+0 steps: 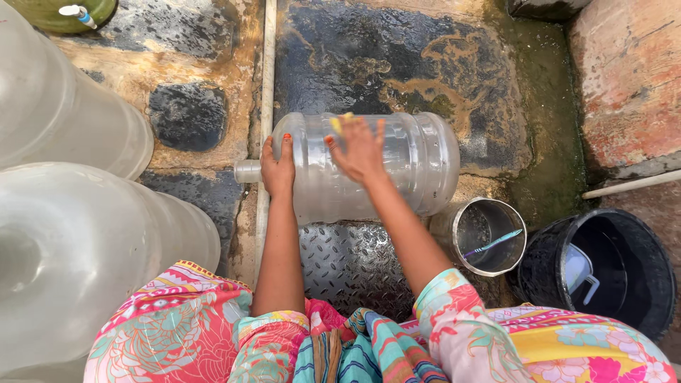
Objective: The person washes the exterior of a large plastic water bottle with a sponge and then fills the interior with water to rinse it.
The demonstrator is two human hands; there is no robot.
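A steel pot (489, 237) stands beside a black bucket (603, 273).

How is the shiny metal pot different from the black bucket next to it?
The metal pot is silver and shiny; the black bucket is dark and dull. The pot looks smaller than the bucket. The pot holds a thin blue stick-like thing; the bucket holds a pale jug with a handle. Both are round, open on top, and stand upright on the wet ground, side by side.
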